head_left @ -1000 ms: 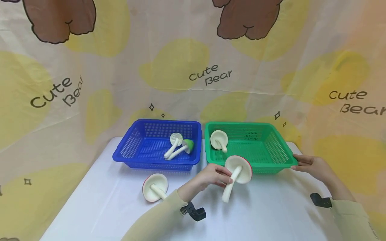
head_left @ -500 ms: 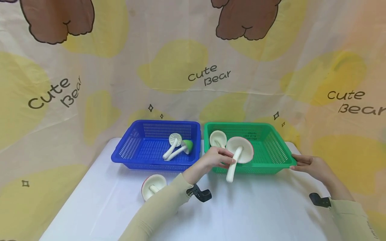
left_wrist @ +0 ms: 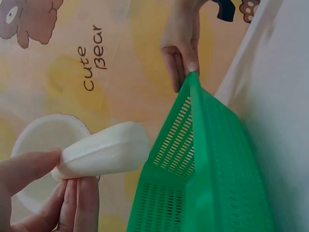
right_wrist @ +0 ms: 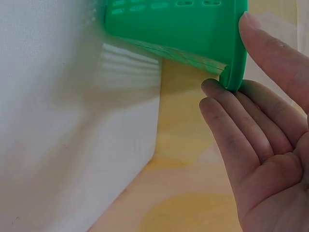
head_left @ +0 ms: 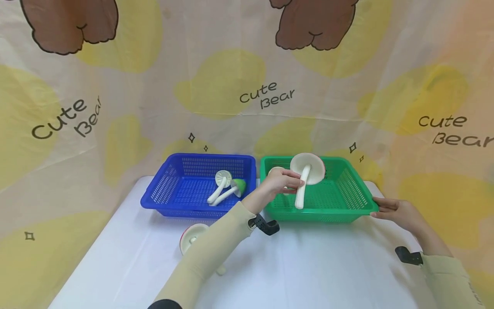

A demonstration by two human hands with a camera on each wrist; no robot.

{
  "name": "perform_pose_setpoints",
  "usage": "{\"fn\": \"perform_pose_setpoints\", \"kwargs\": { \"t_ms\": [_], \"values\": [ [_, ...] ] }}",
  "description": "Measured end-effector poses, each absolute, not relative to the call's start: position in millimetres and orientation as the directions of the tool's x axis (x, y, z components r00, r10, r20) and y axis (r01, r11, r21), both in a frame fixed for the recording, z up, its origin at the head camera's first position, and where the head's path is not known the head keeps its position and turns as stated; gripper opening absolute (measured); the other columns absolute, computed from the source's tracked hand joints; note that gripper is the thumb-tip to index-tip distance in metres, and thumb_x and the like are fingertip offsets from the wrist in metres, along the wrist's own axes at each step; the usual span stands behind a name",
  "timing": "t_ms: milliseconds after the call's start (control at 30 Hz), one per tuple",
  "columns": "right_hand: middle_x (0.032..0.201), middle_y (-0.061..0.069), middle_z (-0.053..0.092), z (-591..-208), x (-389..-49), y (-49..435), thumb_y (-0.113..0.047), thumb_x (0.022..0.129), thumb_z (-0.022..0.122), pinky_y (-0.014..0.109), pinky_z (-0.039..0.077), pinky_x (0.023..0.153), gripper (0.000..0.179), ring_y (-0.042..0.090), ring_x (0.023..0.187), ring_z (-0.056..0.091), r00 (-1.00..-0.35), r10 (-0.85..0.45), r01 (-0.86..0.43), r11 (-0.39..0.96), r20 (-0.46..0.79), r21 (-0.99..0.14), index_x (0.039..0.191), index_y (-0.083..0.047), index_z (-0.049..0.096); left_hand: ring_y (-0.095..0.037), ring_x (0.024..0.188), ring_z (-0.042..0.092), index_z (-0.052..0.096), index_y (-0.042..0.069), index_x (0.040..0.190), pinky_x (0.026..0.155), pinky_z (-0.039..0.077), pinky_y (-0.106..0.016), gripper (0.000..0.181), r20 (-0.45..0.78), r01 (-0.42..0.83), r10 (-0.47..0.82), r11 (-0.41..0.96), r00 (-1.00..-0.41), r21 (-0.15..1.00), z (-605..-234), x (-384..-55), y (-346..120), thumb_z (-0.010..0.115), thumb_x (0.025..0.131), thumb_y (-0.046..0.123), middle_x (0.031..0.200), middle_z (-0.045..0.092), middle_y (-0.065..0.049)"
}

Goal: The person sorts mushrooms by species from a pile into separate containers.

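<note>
My left hand [head_left: 283, 182] pinches a toy mushroom [head_left: 302, 195] by its white stem, over the green basket [head_left: 328, 215]. The red-edged cap points up and away, its pale underside facing me. In the left wrist view the stem [left_wrist: 108, 150] lies between thumb and fingers, apart from the basket. My right hand [head_left: 399, 213] grips the basket's right front corner. The right wrist view shows the thumb on top of the rim [right_wrist: 236, 58] and the fingers beneath it. Another pale mushroom [head_left: 275, 170] in the green basket is mostly hidden behind my left hand.
A blue basket [head_left: 204, 211] stands to the left, holding a white mushroom [head_left: 223, 177] and a green-capped one [head_left: 239, 186]. A red-edged mushroom [head_left: 189, 235] lies on the white table [head_left: 328, 266], partly covered by my left sleeve. A printed cloth [head_left: 216, 86] hangs behind.
My left hand has carried the mushroom up and forward, from in front of the green basket to above it. The right hand has kept its hold on the corner.
</note>
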State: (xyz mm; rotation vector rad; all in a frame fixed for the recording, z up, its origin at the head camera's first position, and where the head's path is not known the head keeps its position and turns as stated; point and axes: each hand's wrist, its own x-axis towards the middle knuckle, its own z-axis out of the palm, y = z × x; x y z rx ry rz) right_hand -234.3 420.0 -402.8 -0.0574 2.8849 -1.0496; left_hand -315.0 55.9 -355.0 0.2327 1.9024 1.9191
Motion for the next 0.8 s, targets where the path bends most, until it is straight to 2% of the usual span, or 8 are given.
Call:
{"fn": "perform_pose_setpoints", "kwargs": {
  "t_ms": [267, 400, 633, 800],
  "values": [
    [0.119, 0.019, 0.064, -404, -235, 423, -0.042, 0.084, 0.070, 0.052, 0.049, 0.093, 0.073, -0.024, 0.088, 0.045, -0.997, -0.062, -0.014, 0.759, -0.051, -0.651, 0.139, 0.000, 0.045, -0.016, 0.074, 0.069, 0.072, 0.003, 0.098, 0.081, 0.059, -0.037, 0.022, -0.191, -0.206, 0.348, -0.006, -0.918, 0.979, -357, -333, 67, 0.076, 0.077, 0.005, 0.086, 0.072, -0.011],
    [0.118, 0.019, 0.064, -403, -235, 422, -0.041, 0.084, 0.070, 0.054, 0.048, 0.094, 0.073, -0.020, 0.089, 0.050, -0.997, -0.062, -0.012, 0.754, -0.053, -0.657, 0.138, 0.001, 0.045, -0.017, 0.073, 0.069, 0.073, 0.003, 0.096, 0.079, 0.060, -0.034, 0.019, -0.208, -0.227, 0.310, -0.024, -0.928, 0.974, -360, -343, 71, 0.076, 0.077, 0.005, 0.086, 0.072, -0.010],
    [0.119, 0.019, 0.064, -404, -236, 422, -0.041, 0.084, 0.070, 0.055, 0.047, 0.095, 0.074, -0.020, 0.089, 0.050, -0.996, -0.060, -0.004, 0.752, -0.062, -0.659, 0.139, 0.002, 0.044, -0.017, 0.075, 0.070, 0.072, 0.000, 0.097, 0.086, 0.057, -0.036, 0.020, -0.237, -0.263, 0.268, -0.064, -0.934, 0.963, -365, -358, 74, 0.075, 0.078, 0.004, 0.089, 0.072, -0.012],
    [0.120, 0.020, 0.063, -404, -236, 422, -0.041, 0.084, 0.070, 0.052, 0.050, 0.093, 0.074, -0.018, 0.089, 0.053, -0.996, -0.062, -0.005, 0.751, -0.063, -0.661, 0.139, 0.002, 0.044, -0.023, 0.082, 0.071, 0.071, -0.002, 0.099, 0.080, 0.059, -0.033, 0.022, -0.252, -0.274, 0.244, -0.061, -0.936, 0.960, -373, -360, 77, 0.075, 0.077, 0.002, 0.094, 0.072, -0.017]
  ]
}}
